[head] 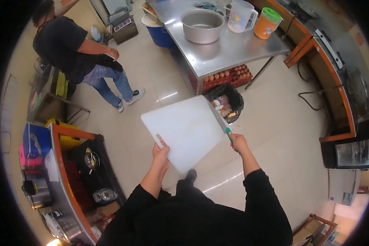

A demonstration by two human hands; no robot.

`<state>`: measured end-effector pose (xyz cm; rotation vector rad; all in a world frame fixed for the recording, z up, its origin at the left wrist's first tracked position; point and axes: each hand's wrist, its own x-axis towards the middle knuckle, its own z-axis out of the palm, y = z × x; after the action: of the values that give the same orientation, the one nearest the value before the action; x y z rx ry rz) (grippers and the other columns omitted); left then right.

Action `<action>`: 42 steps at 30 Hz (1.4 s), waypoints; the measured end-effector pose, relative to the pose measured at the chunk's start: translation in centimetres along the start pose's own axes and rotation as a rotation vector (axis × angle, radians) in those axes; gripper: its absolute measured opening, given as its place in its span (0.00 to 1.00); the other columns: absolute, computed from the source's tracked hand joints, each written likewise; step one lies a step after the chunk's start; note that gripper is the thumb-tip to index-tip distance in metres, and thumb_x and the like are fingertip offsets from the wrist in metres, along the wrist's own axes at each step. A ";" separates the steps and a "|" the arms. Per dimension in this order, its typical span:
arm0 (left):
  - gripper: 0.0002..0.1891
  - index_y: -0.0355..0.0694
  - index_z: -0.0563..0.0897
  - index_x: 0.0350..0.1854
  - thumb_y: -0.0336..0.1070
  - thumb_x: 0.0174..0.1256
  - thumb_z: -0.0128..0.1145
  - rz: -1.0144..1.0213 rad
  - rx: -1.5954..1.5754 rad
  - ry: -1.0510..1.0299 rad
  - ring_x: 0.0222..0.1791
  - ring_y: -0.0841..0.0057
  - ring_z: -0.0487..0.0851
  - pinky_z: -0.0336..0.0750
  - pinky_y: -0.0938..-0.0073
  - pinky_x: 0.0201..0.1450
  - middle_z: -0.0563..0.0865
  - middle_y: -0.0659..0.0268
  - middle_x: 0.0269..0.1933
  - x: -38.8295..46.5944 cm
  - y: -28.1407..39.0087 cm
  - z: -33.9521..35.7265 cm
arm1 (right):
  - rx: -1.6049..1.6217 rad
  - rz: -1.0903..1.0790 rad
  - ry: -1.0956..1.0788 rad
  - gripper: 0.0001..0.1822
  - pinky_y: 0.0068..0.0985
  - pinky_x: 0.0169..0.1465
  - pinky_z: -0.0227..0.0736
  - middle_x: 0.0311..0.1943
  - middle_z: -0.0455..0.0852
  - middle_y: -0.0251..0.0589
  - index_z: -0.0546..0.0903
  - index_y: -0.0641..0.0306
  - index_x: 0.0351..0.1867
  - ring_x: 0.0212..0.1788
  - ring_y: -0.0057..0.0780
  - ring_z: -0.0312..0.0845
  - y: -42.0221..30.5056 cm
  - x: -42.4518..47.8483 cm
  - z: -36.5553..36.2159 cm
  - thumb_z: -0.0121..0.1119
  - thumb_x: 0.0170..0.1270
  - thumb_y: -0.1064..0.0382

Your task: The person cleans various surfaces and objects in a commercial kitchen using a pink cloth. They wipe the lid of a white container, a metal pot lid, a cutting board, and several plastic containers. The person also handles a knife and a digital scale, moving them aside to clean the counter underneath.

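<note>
My left hand point(161, 154) grips a white plastic cutting board point(184, 129) by its handle slot at the near left edge. In my right hand point(238, 142) is a kitchen knife point(220, 117) with a green handle. Its blade lies along the board's right edge, pointing away from me; whether it touches the board I cannot tell. Just past the board's far right corner stands a waste bin point(238, 100) lined with a black bag, holding food scraps and crumpled wrappings. Part of the bin is hidden by the board and blade.
A steel table point(200, 63) ahead bears an aluminium pot point(202, 30), a clear pitcher point(239, 18) and an orange-filled pitcher point(267, 24). Egg trays point(230, 77) sit beneath. Another person point(80, 52) stands at far left. An orange-framed shelf point(77, 130) flanks my left.
</note>
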<state>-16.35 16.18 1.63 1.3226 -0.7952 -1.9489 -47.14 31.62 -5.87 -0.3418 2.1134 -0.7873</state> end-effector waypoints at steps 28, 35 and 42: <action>0.21 0.39 0.71 0.57 0.20 0.60 0.44 0.017 -0.057 0.041 0.50 0.69 0.80 0.78 0.62 0.55 0.79 0.63 0.49 -2.6 1.3 -3.9 | -0.527 -0.070 0.218 0.21 0.43 0.45 0.76 0.35 0.86 0.57 0.85 0.57 0.49 0.41 0.55 0.83 5.3 0.2 -2.8 0.56 0.68 0.44; 0.20 0.37 0.73 0.56 0.20 0.60 0.45 0.074 -0.128 0.053 0.49 0.71 0.82 0.79 0.64 0.54 0.80 0.63 0.48 -3.3 0.4 -5.8 | -0.514 -0.377 0.076 0.23 0.45 0.43 0.74 0.34 0.85 0.60 0.84 0.61 0.50 0.40 0.60 0.81 1.4 -4.8 0.8 0.54 0.68 0.44; 0.24 0.37 0.73 0.56 0.16 0.54 0.47 0.018 -0.101 0.225 0.43 0.71 0.84 0.81 0.65 0.50 0.81 0.63 0.45 -5.5 -0.3 -9.4 | -0.048 -0.400 0.032 0.19 0.25 0.28 0.68 0.18 0.74 0.35 0.83 0.66 0.50 0.22 0.20 0.69 -2.3 -10.1 3.8 0.57 0.69 0.52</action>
<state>-5.94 19.50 1.54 1.4368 -0.5901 -1.7637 -38.01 33.22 0.09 -0.7998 2.1237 -0.9739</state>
